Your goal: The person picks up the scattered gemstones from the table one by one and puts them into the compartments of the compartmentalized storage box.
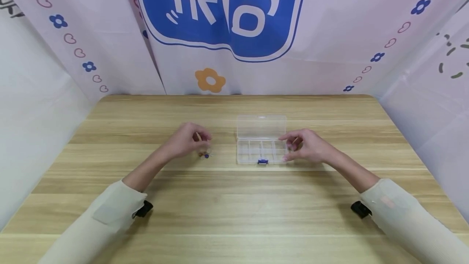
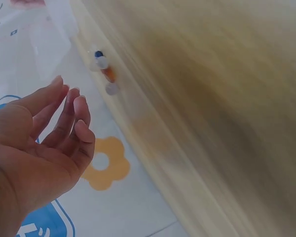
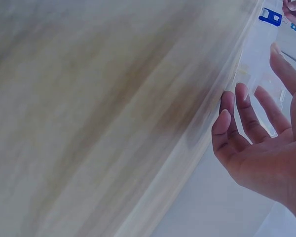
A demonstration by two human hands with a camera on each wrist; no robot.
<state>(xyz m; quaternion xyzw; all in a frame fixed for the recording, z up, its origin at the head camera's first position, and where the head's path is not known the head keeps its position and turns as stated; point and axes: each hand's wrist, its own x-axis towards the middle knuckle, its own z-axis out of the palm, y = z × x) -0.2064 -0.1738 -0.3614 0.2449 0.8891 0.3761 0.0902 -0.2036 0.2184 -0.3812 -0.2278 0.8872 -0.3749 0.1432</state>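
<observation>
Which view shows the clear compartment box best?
The head view: the clear compartment box lies open on the table, whole, its blue latch facing front. The right wrist view shows only a blurred part; the left wrist view only a blurred edge.

Beads [image 1: 205, 155] left of open box [image 1: 261, 145]

A wooden table [image 1: 234, 199] of pale planks fills the lower half of the head view, its grain running left to right. Behind its far edge hangs a white backdrop [image 1: 329, 44] with a large blue panel [image 1: 220, 11] bearing white characters. Below the panel sits an orange flower [image 1: 210, 80], which also shows in the left wrist view [image 2: 104, 165]. Rows of pink hearts [image 1: 69, 38] and small blue flowers [image 1: 58, 21] run diagonally down both sides of the cloth. Plain white sheets [image 1: 33, 105] close off the left and right, the right one marked with dark dashes [image 1: 454, 58].
</observation>
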